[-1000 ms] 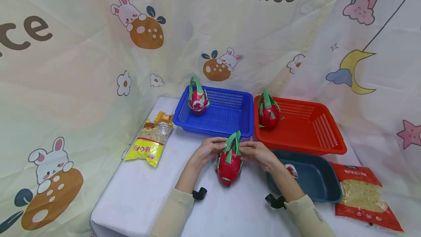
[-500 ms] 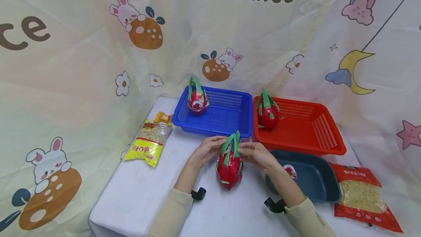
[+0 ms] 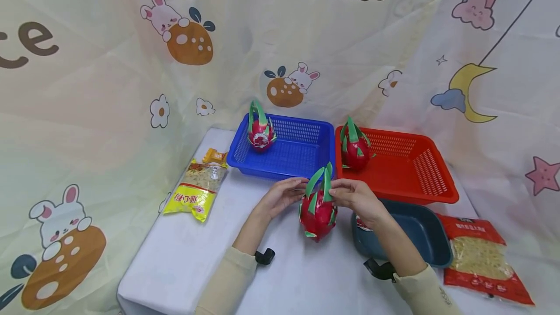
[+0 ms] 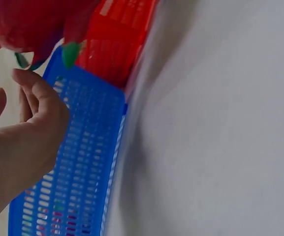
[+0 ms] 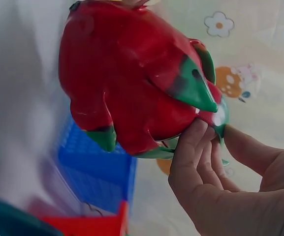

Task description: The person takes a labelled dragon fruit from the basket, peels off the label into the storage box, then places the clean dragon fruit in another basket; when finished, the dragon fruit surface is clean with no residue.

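A dragon fruit (image 3: 318,218), red with long green leaf tips, hangs close over the table between both hands, its leafy end up and slightly tilted. My right hand (image 3: 358,201) pinches it near the leaves; the right wrist view shows thumb and fingers of this hand (image 5: 220,167) on a green scale. My left hand (image 3: 282,199) is beside the leaves on the other side. In the left wrist view its relaxed fingers (image 4: 46,96) stand just short of the fruit (image 4: 38,24), holding nothing.
Behind are a blue basket (image 3: 302,157) and a red basket (image 3: 415,174), with one dragon fruit (image 3: 261,136) in the blue and another (image 3: 356,152) in the red. A teal tray (image 3: 409,227) and red pasta bag (image 3: 483,259) lie right, a yellow bag (image 3: 197,188) left.
The dragon fruit has moved right and slightly up with my right hand. My left hand has eased off the leaves, its fingers now apart from the fruit.
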`<control>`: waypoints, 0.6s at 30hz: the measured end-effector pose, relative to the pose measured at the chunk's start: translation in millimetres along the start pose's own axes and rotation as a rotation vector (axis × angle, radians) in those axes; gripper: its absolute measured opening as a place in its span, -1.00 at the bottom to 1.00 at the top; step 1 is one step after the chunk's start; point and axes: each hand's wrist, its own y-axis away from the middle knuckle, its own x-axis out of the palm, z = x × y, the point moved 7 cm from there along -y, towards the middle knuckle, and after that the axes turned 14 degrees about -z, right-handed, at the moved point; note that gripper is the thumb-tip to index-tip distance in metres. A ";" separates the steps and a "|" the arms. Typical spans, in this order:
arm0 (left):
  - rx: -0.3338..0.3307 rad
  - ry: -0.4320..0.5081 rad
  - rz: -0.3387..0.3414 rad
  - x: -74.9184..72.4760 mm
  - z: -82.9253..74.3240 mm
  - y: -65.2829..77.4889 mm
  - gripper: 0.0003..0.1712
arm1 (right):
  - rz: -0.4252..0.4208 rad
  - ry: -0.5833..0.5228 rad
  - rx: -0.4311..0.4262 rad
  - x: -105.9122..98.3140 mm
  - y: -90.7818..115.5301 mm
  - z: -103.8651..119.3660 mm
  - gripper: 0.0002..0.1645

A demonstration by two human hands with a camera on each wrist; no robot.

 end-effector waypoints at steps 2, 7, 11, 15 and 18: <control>-0.030 0.013 0.008 4.4 5.9 -1.8 -0.61 | -0.009 0.001 -0.014 -7.9 2.6 7.2 -0.48; -0.091 0.042 0.016 20.6 19.2 -5.1 -0.65 | -0.025 -0.025 -0.046 -31.2 9.4 27.6 -0.48; -0.103 0.095 0.006 37.8 24.1 -9.9 -0.60 | -0.040 -0.094 -0.083 -52.6 13.2 45.1 -0.61; -0.123 0.160 0.002 57.7 29.5 -14.6 -0.53 | -0.054 -0.188 -0.110 -75.6 14.9 59.9 -0.76; -0.153 0.218 -0.001 71.7 33.2 -17.3 -0.51 | -0.073 -0.247 -0.103 -94.2 14.0 66.7 -0.76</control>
